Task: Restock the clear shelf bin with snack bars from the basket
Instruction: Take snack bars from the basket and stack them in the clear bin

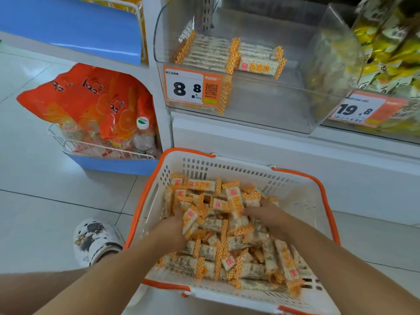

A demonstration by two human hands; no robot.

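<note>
Fingers of the left hand point(172, 226) sunk among snack bars point(218, 233), curled round a few at the left of the heap; exact fingertip positions hidden by wrappers. Fingers of the right hand point(266, 214) likewise curled over bars at the heap's upper middle, one upright bar point(235, 204) pinned against them. Both hands facing each other across the pile, probably to gather a two-handed scoop rather than single bars.

Bars heaped loose and crosswise in the white, orange-rimmed basket point(302, 201), resting on the floor just below the shelf. Right part of the basket interior bare, giving room to lift clear of the far wall.

Clear shelf bin point(250, 105) directly above and beyond, mostly unfilled: one neat row of bars point(229, 54) lying flat at the back left, front and right open. Low front lip carrying the price label point(193, 88); likely the edge to clear on the way in. Neighbouring bin point(386, 64) of yellow packets close on the right; orange bags point(91, 98) in a wire rack well apart on the left.
</note>
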